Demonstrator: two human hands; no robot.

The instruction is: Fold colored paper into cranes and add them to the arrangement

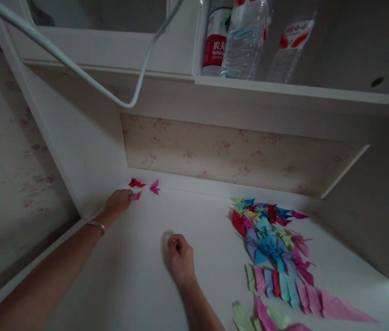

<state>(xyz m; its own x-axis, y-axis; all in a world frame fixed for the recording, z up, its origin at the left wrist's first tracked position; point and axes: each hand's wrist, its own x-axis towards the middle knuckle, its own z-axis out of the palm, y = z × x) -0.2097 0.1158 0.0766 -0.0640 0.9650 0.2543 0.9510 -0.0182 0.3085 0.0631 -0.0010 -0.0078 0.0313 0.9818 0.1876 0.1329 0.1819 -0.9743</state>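
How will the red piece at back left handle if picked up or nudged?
The red piece is probably light, since it looks like folded paper. Its thin, pointed tips would likely bend under a pinch. Its angular outline suggests it would slide rather than roll.

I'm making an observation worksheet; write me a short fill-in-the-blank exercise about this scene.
The left hand holds a paper piece coloured ____.
Just beyond it lie a pink folded paper and a ____ one.
A bracelet circles the ____ wrist.
Of both hands, the ____ one is nearer the colourful paper pile.

Missing words: pink; red; left; right.
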